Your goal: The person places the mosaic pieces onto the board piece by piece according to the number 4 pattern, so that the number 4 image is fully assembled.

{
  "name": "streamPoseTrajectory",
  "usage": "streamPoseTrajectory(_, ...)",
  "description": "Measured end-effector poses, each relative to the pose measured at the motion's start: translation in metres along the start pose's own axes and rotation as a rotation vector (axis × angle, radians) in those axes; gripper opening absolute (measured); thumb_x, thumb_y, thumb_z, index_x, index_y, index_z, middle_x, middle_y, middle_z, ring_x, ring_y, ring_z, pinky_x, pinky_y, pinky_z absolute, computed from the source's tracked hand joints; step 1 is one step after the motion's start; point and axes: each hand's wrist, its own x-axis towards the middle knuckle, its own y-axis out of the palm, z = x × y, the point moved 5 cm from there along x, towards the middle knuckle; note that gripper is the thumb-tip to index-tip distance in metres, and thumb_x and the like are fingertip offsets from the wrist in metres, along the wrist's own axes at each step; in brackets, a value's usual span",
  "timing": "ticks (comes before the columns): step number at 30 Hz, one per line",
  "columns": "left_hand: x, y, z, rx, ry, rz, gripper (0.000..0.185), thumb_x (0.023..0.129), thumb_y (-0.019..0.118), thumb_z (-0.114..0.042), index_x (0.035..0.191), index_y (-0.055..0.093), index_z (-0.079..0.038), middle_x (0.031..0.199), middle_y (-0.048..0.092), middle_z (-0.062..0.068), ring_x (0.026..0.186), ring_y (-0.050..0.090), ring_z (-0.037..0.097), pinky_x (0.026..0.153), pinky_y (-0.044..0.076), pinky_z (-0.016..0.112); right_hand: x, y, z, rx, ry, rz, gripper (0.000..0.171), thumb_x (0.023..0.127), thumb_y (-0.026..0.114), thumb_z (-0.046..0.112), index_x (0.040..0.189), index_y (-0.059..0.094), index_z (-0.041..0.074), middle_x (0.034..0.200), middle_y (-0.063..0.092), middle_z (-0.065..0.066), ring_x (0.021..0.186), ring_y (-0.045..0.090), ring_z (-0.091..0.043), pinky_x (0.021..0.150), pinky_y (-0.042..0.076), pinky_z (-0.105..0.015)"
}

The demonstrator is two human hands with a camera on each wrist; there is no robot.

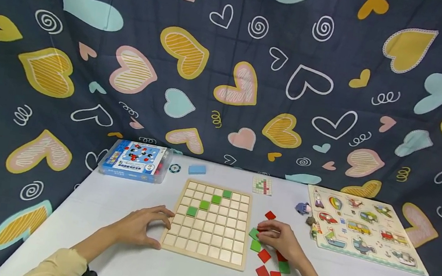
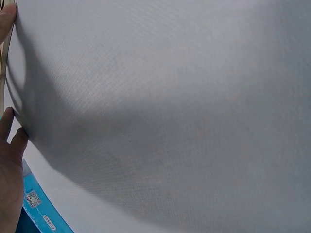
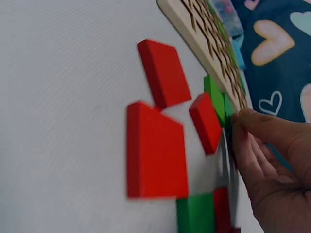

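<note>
A wooden grid board [image 1: 210, 228] lies flat on the white table, with several green tiles [image 1: 204, 205] set in a diagonal line. My left hand [image 1: 163, 229] rests on the table, fingertips and thumb against the board's left edge; the left wrist view shows only a fingertip [image 2: 7, 19] and the thumb [image 2: 9, 131]. My right hand [image 1: 264, 235] hangs over loose red tiles [image 1: 264, 255] and green tiles [image 1: 256, 245] beside the board's right edge. In the right wrist view my right hand [image 3: 240, 124] pinches at a green tile [image 3: 215, 97] next to a tilted red tile [image 3: 206, 121].
A blue game box [image 1: 135, 160], a round chip [image 1: 174, 168], a blue block [image 1: 197, 169] and a pattern card [image 1: 262, 185] sit behind the board. A vehicle peg puzzle [image 1: 363, 227] and small figures [image 1: 303, 208] lie at right. Heart-print cloth [image 1: 230, 65] hangs behind.
</note>
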Motion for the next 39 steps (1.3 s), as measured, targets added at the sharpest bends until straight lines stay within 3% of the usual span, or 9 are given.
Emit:
streamPoseTrajectory(6,0.000,0.002,0.000,-0.016,-0.014,0.005,0.044,0.069,0.080,-0.051,0.104,0.064,-0.030,0.133,0.054,-0.001,0.121,0.052,0.029,0.093,0.047,0.055,0.009,0.004,0.004,-0.071,-0.034,-0.067,0.032,0.086,0.067,-0.002,0.116,0.059,-0.009,0.110,0.065,-0.023,0.103,0.066,-0.033,0.087,0.055,-0.029)
streamPoseTrajectory(12,-0.001,0.003,-0.002,-0.008,-0.012,0.003,0.044,0.069,0.080,-0.051,0.104,0.064,-0.029,0.133,0.054,-0.001,0.122,0.052,0.029,0.093,0.047,0.055,0.003,0.003,0.007,-0.151,0.005,-0.137,0.031,0.081,0.072,-0.001,0.110,0.063,-0.005,0.103,0.067,-0.017,0.086,0.067,-0.024,0.074,0.057,-0.023)
streamPoseTrajectory(19,-0.002,-0.001,-0.003,-0.004,-0.021,-0.005,0.045,0.068,0.081,-0.049,0.105,0.064,-0.029,0.134,0.054,0.000,0.122,0.052,0.031,0.094,0.045,0.057,0.000,0.005,0.006,-0.127,0.045,-0.098,0.032,0.082,0.072,0.000,0.111,0.062,-0.005,0.109,0.064,-0.020,0.084,0.068,-0.024,0.071,0.059,-0.027)
streamPoseTrajectory(25,-0.001,0.000,-0.002,-0.007,-0.036,0.010,0.044,0.069,0.080,-0.049,0.105,0.064,-0.030,0.134,0.053,-0.001,0.123,0.051,0.030,0.095,0.045,0.057,0.005,0.002,0.004,-0.218,0.076,-0.227,0.031,0.078,0.075,0.001,0.108,0.066,0.001,0.110,0.066,-0.013,0.081,0.068,-0.018,0.075,0.058,-0.026)
streamPoseTrajectory(29,-0.001,0.001,0.000,-0.001,-0.033,0.010,0.044,0.069,0.080,-0.051,0.105,0.063,-0.031,0.134,0.053,-0.002,0.123,0.051,0.029,0.095,0.045,0.057,0.011,0.000,0.004,-0.219,0.088,-0.288,0.028,0.077,0.076,-0.002,0.103,0.068,0.001,0.107,0.066,-0.012,0.082,0.068,-0.019,0.073,0.058,-0.027)
streamPoseTrajectory(34,0.000,0.001,0.000,-0.016,-0.023,0.004,0.044,0.069,0.080,-0.050,0.105,0.063,-0.031,0.134,0.053,-0.001,0.125,0.050,0.030,0.096,0.044,0.057,0.014,0.000,0.006,-0.195,0.060,-0.283,0.029,0.076,0.075,-0.007,0.103,0.066,-0.003,0.100,0.067,-0.014,0.088,0.069,-0.025,0.074,0.058,-0.027)
streamPoseTrajectory(39,-0.001,0.002,0.000,-0.019,-0.026,0.006,0.044,0.069,0.080,-0.049,0.105,0.063,-0.030,0.134,0.053,-0.001,0.125,0.049,0.031,0.097,0.044,0.058,0.015,0.003,0.004,-0.286,0.077,-0.280,0.029,0.072,0.076,-0.009,0.098,0.068,0.002,0.091,0.069,-0.005,0.081,0.066,-0.017,0.072,0.057,-0.024)
